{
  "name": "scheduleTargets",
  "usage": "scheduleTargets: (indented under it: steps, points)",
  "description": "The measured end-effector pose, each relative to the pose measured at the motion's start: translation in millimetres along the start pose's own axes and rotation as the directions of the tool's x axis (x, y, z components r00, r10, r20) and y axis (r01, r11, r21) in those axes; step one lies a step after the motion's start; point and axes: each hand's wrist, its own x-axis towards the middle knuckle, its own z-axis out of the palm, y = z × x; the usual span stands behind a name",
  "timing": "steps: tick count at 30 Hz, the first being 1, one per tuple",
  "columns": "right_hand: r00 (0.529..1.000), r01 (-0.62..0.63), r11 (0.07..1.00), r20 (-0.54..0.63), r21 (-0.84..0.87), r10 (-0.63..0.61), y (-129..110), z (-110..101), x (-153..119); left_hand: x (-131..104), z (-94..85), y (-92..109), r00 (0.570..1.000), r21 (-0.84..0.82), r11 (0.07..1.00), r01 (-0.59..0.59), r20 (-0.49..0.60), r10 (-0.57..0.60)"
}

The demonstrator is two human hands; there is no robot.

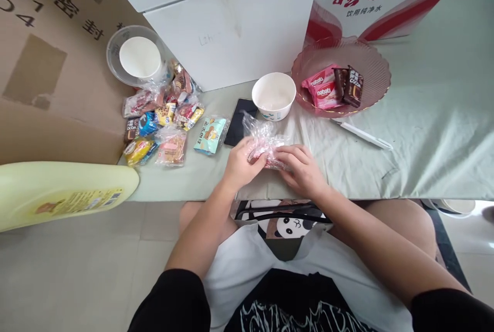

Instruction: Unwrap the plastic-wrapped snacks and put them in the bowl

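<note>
Between my two hands, near the table's front edge, is a crinkled clear plastic bag (262,128) with something red and pink inside; its exact kind I cannot make out. My left hand (244,161) pinches the bag's left side, thumb over the front. On the right side, my right hand (301,168) has its fingers closed on the bag. Just behind the bag stands a white paper bowl (274,96), and a dark phone (240,122) lies partly under the bag's edge. A teal snack packet (210,135) lies left of the phone.
A pink glass plate (372,67) holds pink wafer packs (324,89) and brown cocoa packs (353,87). Before it lies a white-handled knife (365,135). Several wrapped snacks (172,144) are piled left, by a plastic tub (115,56). Boxes (239,28) line the back; a yellow bottle (69,193) stands left.
</note>
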Motion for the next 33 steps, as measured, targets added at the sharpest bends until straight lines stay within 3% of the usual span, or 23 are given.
scheduleTargets:
  steps: [2, 5, 8, 10, 12, 13, 14, 16, 18, 20, 23, 25, 27, 29, 31, 33]
  points:
    - [0.997, -0.066, 0.998, 0.04, -0.006, 0.067, -0.7, 1.0, 0.5, -4.2, 4.8, 5.3, 0.998, 0.072, 0.995, -0.069, 0.012, 0.068]
    - [0.981, -0.133, 0.989, 0.154, 0.063, 0.122, -2.9, -4.7, 2.7, -7.8, 10.6, 16.1, 0.981, 0.163, 0.972, -0.166, 0.129, 0.146]
    - [0.946, -0.13, 0.958, 0.323, 0.256, 0.042, -0.6, -27.4, 4.0, -8.1, 11.4, 24.0, 0.959, 0.288, 0.938, -0.19, 0.261, 0.114]
    - [0.927, -0.176, 0.935, 0.371, 0.307, 0.053, 7.2, -50.9, 2.5, -7.6, 11.0, 25.6, 0.945, 0.341, 0.92, -0.195, 0.317, 0.083]
    - [0.935, -0.292, 0.939, 0.261, 0.181, 0.24, 21.1, -75.5, -1.3, -7.1, 11.2, 25.1, 0.921, 0.352, 0.908, -0.226, 0.38, 0.082]
    - [0.92, -0.38, 0.923, 0.122, 0.054, 0.372, 29.5, -86.1, -4.0, -7.1, 11.7, 24.8, 0.909, 0.351, 0.903, -0.247, 0.408, 0.09]
    - [0.881, -0.474, 0.877, -0.03, -0.075, 0.473, 38.3, -94.7, -7.2, -7.4, 12.3, 24.9, 0.898, 0.353, 0.897, -0.266, 0.43, 0.097]
    - [0.801, -0.599, 0.751, -0.214, -0.277, 0.56, 53.8, -104.3, -14.5, -9.3, 13.7, 26.4, 0.889, 0.375, 0.88, -0.291, 0.446, 0.104]
    - [0.757, -0.651, 0.65, -0.265, -0.392, 0.598, 62.9, -103.7, -21.4, -12.9, 15.3, 29.1, 0.914, 0.43, 0.858, -0.28, 0.394, 0.1]
    - [0.744, -0.657, 0.613, -0.248, -0.438, 0.62, 63.2, -96.0, -25.8, -17.6, 17.2, 31.3, 0.951, 0.485, 0.84, -0.244, 0.29, 0.109]
    - [0.783, -0.612, 0.691, -0.174, -0.384, 0.597, 50.3, -80.6, -24.9, -23.6, 21.8, 30.6, 0.976, 0.488, 0.847, -0.209, 0.153, 0.152]
    - [0.819, -0.573, 0.788, -0.117, -0.224, 0.562, 37.0, -71.1, -19.9, -26.3, 26.6, 28.3, 0.977, 0.465, 0.859, -0.215, 0.116, 0.182]
    - [0.842, -0.538, 0.843, -0.028, 0.028, 0.539, 23.8, -61.7, -13.1, -28.1, 31.7, 26.4, 0.976, 0.451, 0.866, -0.218, 0.104, 0.191]
    - [0.861, -0.503, 0.827, 0.069, 0.251, 0.503, 13.5, -51.1, -6.0, -29.0, 35.3, 25.9, 0.974, 0.432, 0.874, -0.222, 0.134, 0.181]
    - [0.874, -0.481, 0.811, 0.112, 0.332, 0.473, 7.7, -40.3, 0.0, -28.9, 35.4, 26.6, 0.966, 0.38, 0.896, -0.229, 0.199, 0.163]
    - [0.874, -0.485, 0.822, 0.117, 0.3, 0.473, 5.8, -31.7, 4.0, -27.8, 32.1, 27.1, 0.951, 0.276, 0.933, -0.229, 0.267, 0.154]
